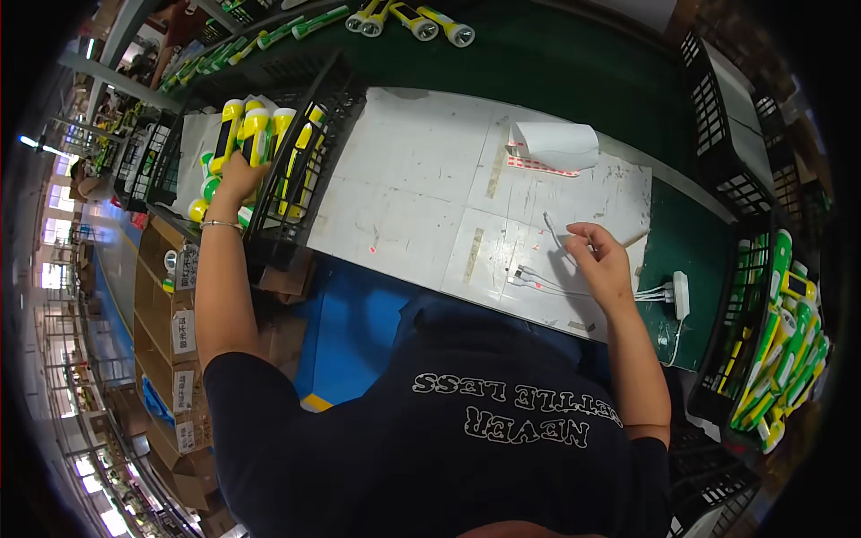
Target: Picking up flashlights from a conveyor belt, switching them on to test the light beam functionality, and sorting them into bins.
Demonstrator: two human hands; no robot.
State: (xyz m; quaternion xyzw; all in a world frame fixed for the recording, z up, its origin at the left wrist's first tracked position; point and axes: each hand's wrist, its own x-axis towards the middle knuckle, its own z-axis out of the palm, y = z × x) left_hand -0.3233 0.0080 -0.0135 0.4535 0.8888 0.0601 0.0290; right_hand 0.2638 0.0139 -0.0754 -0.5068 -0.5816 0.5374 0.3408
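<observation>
My left hand [239,179] is inside a black plastic crate [316,112] at the left. Its fingers close around a yellow-and-white flashlight [256,134] among several others; the fingertips are partly hidden. Over the right part of the white work board [408,170], my right hand [603,269] pinches a thin white cable [556,231] whose plug end points up and left. More white cables with USB-style plugs [525,274] lie on the board just left of that hand. They run under my wrist toward a white charging block [681,296] on the green tabletop.
A curled white sheet [560,145] with a red-patterned edge lies on the board. Flashlights [417,22] rest along the far edge. At the right stand a crate full of green and yellow flashlights [785,341] and another black crate [708,108]. Cardboard boxes [161,314] stand lower left.
</observation>
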